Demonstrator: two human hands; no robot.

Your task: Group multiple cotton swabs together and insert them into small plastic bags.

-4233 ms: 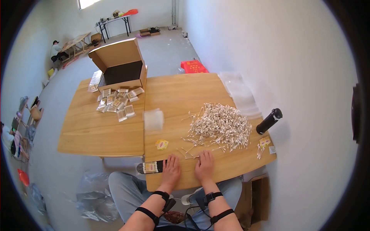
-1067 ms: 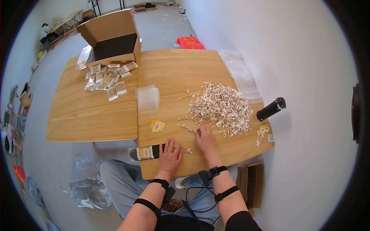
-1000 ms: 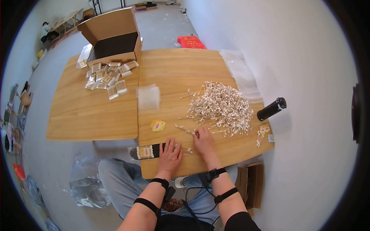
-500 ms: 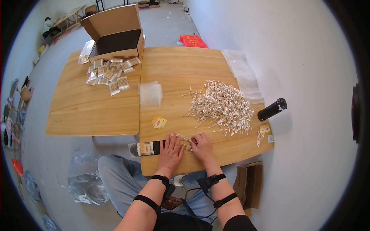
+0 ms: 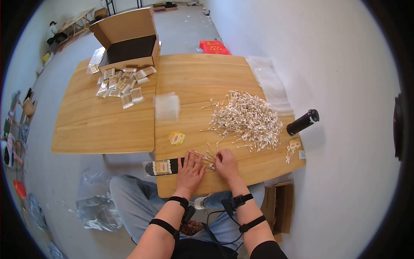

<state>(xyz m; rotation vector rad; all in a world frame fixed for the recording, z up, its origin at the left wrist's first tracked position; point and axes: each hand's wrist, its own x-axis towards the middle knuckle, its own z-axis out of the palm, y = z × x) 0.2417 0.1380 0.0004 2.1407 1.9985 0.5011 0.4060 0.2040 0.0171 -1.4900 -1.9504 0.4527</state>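
Observation:
My left hand point(image 5: 189, 171) lies flat with its fingers spread over a row of cotton swabs point(image 5: 207, 162) at the table's near edge. Under and beside it, a black strip carries a clear bag point(image 5: 161, 167) holding swabs and a yellow card. Close by, my right hand point(image 5: 226, 164) has its fingers curled and pinched at the ends of some loose swabs; its fingertips are partly hidden. A few swabs fan out between the hands. Beyond them rises a large heap of cotton swabs point(image 5: 250, 118). Yellow cards point(image 5: 176, 138) lie past my left hand.
Clear empty bags point(image 5: 167, 107) are stacked mid-table, with more plastic bags point(image 5: 269, 82) along the right edge. A black bottle point(image 5: 302, 122) lies near the wall. Filled swab packs point(image 5: 123, 82) sit before an open cardboard box point(image 5: 129, 43). Another person point(image 5: 53, 32) is far off.
Several swabs between my hands have spread apart, some now pointing away from me. My right hand has shifted only slightly; my left hand stays flat in place.

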